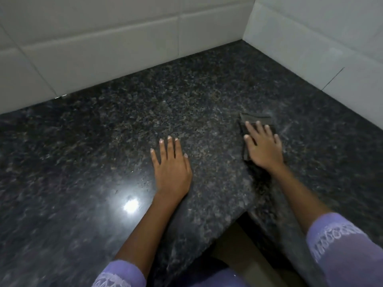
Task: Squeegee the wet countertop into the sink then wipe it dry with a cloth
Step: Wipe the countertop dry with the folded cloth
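Both hands flat on dark speckled granite worktop (207, 90): right hand (264, 146) grip splayed, pressing folded dark-grey cloth (256, 119) near rt wall; left hand (171, 164) empty, bracing — keep firm overlapping strokes w/ even pressure

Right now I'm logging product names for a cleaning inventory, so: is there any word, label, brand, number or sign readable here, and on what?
None: no readable text in this view.
The cloth under the right hand shows no tag or print.
The countertop, where the left hand rests flat, has only a speckled stone pattern.
The wall tiles are plain.
The sleeves carry a lace pattern, no lettering.
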